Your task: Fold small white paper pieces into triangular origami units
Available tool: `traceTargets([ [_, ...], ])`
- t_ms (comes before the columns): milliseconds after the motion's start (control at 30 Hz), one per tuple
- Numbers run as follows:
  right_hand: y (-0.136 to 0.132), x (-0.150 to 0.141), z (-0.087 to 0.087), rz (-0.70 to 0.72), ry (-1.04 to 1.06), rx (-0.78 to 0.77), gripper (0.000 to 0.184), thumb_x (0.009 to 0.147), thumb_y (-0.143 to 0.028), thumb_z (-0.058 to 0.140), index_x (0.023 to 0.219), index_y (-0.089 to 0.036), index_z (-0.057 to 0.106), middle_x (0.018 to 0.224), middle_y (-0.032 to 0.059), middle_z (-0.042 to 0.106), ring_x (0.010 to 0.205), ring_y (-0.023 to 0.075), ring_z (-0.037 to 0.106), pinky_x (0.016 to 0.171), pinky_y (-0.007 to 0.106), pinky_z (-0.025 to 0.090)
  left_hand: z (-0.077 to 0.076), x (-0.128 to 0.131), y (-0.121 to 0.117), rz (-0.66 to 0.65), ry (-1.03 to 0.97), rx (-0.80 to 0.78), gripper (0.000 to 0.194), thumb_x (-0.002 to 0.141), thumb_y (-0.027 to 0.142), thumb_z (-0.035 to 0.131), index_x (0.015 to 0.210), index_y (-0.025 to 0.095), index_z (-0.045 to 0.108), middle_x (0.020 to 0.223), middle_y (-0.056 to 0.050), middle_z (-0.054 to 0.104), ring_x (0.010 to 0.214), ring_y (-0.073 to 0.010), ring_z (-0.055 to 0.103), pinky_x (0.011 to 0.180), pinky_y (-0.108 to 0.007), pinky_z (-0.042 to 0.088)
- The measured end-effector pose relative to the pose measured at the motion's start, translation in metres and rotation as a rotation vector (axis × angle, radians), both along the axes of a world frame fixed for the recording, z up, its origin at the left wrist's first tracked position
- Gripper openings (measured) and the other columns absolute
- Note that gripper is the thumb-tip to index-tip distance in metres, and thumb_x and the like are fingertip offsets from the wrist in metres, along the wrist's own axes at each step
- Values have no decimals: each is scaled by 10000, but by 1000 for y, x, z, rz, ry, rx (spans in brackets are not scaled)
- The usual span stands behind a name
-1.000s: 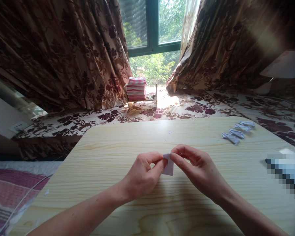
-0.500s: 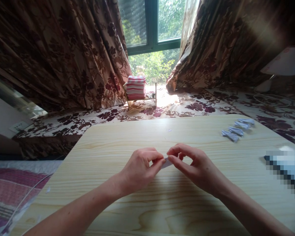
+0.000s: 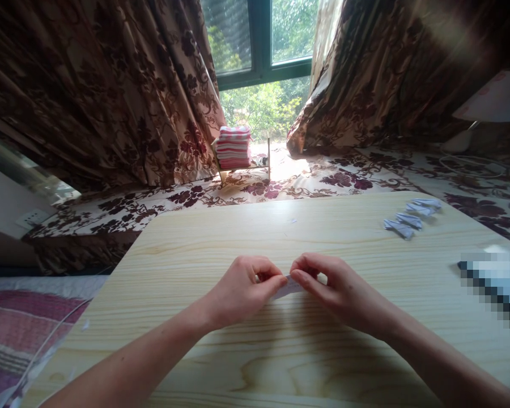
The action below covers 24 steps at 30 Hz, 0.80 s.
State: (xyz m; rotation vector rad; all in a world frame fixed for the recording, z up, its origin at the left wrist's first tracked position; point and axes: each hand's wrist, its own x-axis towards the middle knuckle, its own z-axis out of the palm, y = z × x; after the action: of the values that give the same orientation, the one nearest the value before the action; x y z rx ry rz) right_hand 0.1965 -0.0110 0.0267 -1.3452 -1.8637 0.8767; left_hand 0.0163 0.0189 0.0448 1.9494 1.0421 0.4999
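A small folded piece of pale paper point(image 3: 287, 287) lies low over the light wooden table point(image 3: 221, 243), pinched from both sides. My left hand point(image 3: 243, 290) grips its left end between thumb and curled fingers. My right hand point(image 3: 338, 289) pinches its right end with thumb and forefinger. Both hands rest near the middle of the table, fingertips almost touching.
Several folded pale paper pieces point(image 3: 410, 216) lie in a row at the table's far right. A blurred-out object point(image 3: 495, 283) sits at the right edge. Beyond the table is a floral-covered surface with a striped cloth stack point(image 3: 233, 147), curtains and a window.
The paper, held upright a second ago, has been lowered and flattened toward the table. Both hands have sunk slightly and closed tighter on it.
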Motion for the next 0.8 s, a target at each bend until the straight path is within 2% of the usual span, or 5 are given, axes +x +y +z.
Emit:
traceTargets([
  [233, -42, 15, -9, -140, -89, -109, 267, 892, -326, 439, 688, -199, 555, 633, -6, 590, 589, 138, 526, 536, 242, 387, -4, -14, -11, -12, 59, -96, 218, 828, 242, 546, 673, 133, 654, 607, -5, 596, 584, -108, 500, 521, -210, 365],
  [333, -57, 28, -18, -317, -141, -109, 298, 893, -398, 439, 721, -205, 588, 632, -4, 595, 582, 147, 539, 535, 255, 394, -8, -20, -18, 109, 117, 198, 269, 864, 208, 504, 640, 135, 634, 602, -16, 577, 591, -120, 511, 567, -239, 397],
  [467, -61, 23, -24, -257, -218, -82, 254, 895, -360, 457, 760, -214, 616, 684, 1, 635, 629, 156, 573, 587, 267, 417, -18, -10, -40, -136, 56, 622, 259, 888, 120, 439, 1002, 154, 668, 929, -80, 650, 845, -180, 577, 752, -313, 478],
  [633, -64, 10, -25, -258, -475, 229, 228, 899, -268, 467, 732, -196, 603, 708, 30, 623, 679, 184, 574, 607, 290, 429, -31, 5, -57, -233, 289, 815, 219, 882, 136, 478, 1047, 135, 622, 953, -80, 639, 914, -216, 562, 807, -384, 493],
  [800, -77, 11, -26, -116, -633, 550, 247, 906, -127, 401, 977, -184, 631, 836, 76, 616, 740, 204, 542, 634, 316, 463, -34, 3, -54, -260, 338, 891, 216, 880, 128, 480, 1053, 118, 609, 953, -78, 631, 904, -218, 554, 798, -391, 483],
])
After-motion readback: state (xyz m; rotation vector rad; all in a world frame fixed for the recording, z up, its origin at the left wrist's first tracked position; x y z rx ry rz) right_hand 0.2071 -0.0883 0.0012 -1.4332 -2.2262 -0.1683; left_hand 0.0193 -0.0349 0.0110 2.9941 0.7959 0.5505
